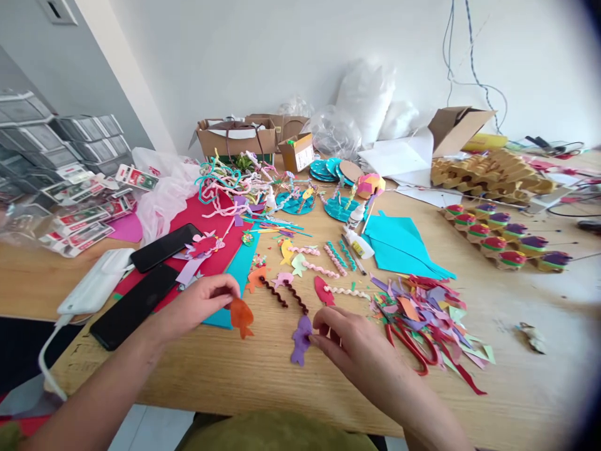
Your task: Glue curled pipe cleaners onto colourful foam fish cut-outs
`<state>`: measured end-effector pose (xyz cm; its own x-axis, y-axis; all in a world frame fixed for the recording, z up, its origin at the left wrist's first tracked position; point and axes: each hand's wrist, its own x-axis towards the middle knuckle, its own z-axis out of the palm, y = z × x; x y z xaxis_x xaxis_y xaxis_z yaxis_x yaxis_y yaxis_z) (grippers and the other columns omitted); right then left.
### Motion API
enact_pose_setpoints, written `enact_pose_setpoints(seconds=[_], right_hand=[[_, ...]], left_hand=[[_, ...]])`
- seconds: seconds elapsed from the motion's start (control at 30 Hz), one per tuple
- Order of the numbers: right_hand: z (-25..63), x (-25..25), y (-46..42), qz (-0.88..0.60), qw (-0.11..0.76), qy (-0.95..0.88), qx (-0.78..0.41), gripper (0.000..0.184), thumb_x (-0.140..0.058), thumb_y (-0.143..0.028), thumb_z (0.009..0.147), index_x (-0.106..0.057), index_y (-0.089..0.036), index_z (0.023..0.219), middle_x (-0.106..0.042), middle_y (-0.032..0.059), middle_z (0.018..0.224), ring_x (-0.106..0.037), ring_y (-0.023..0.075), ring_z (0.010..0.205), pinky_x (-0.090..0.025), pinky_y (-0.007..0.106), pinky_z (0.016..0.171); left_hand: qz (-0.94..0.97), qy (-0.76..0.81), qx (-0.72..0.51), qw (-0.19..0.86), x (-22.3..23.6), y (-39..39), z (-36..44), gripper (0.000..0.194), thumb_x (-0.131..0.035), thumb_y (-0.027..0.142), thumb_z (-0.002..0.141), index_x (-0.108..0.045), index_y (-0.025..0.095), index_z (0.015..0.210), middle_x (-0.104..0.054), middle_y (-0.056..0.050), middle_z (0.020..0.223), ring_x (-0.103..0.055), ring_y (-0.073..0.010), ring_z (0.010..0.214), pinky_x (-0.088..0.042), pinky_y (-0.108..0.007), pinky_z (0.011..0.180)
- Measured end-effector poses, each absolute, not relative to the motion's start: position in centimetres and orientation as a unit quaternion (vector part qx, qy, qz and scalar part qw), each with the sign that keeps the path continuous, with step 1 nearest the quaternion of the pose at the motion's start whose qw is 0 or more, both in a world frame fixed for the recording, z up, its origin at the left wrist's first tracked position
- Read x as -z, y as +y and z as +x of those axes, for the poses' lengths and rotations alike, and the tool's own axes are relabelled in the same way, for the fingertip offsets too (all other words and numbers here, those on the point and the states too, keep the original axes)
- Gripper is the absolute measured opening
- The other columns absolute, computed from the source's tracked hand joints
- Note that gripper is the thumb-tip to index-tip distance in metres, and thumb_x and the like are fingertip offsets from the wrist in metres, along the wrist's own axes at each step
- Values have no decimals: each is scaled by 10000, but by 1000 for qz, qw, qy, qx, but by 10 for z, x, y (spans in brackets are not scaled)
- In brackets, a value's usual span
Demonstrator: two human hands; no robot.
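Note:
An orange paper fish (pixel 242 318) hangs from the fingertips of my left hand (pixel 213 297), just above the table. My right hand (pixel 345 338) pinches the edge of a purple paper fish (pixel 299 343) near the table's front. A dark brown coiled pipe cleaner (pixel 297 297) runs from a pink paper fish (pixel 282 279) down to the purple one. Beside it, another brown coil (pixel 273 292) starts at a second orange fish (pixel 256 278). Farther right lies a red fish (pixel 323 291) with a white coil (pixel 347 292). Yellow (pixel 286 252) and green fish (pixel 298 264) with pink coils lie behind.
Red-handled scissors (pixel 413 344) lie among paper scraps (pixel 436 313) at right. Glue bottles (pixel 359 244) and turquoise sheets (pixel 404 244) are farther back. Two phones (pixel 136 307) and a white power bank (pixel 96 282) sit left. Painted egg-carton pieces (pixel 507 235) stand far right.

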<state>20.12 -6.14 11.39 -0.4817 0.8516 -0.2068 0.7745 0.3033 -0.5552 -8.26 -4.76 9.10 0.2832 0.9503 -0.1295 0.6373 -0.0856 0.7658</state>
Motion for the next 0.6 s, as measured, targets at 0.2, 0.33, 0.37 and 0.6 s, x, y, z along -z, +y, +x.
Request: enact_pose_setpoints(seconds=[0.2,0.33,0.37,0.6], right_hand=[[210,-113,-58,-519,51,-797,-304,101,-504,-242,872,-587,-195,839,-650,28,842,-582,159,751,-359,242,614],[215,-113,-55,-531,41,-791,-300,118,-507,-257,875,-593,-188,835,-648,35,845,-581,159,759,-364,241,620],[215,-112,-54,-527,42,-794,-299,119,-508,-253,875,-600,-189,838,-648,32,850,-583,156,762,-366,240,625],[172,-89,-60,-368,5,-891,-268,140,-520,-161,839,-626,-194,924,-629,31,956,-596,153,809,-381,239,641]], left_hand=[[777,536,-77,321,-50,-28,-52,142,-427,102,748,-541,182,771,-608,1,776,-584,-163,753,-434,-248,688],[804,527,-37,273,-44,-30,-45,184,-419,68,772,-537,191,842,-613,-21,841,-591,-192,800,-419,-270,697],[809,526,-29,262,-44,-30,-45,201,-413,56,775,-536,191,860,-612,-29,857,-594,-199,813,-417,-273,701],[831,515,3,208,-43,-35,-48,215,-383,57,815,-527,193,897,-602,-35,852,-600,-204,805,-421,-260,672]])
